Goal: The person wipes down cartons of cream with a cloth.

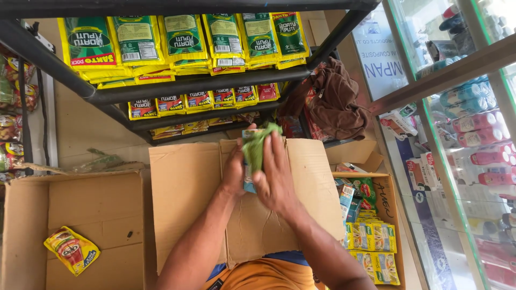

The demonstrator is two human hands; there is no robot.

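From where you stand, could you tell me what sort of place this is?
Probably a small shop: a black rack hung with rows of sachet packets, a glass display cabinet of bottles, and cardboard stock boxes.

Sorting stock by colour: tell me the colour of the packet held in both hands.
Green packet, seen best in the head view.

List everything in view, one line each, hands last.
Green-and-yellow flat packets: many, top rack shelf.
Red-and-yellow small packets: several, lower shelf.
Brown crumpled cloth: one, beside rack.
Brown cardboard flap: one, centre.
Open brown cardboard box: one, left.
Red-and-yellow snack pouch: one, inside it.
Yellow small cartons: several, right box.
Green bundle of packets: one, held.
Left hand: gripping bundle.
Right hand: gripping bundle.
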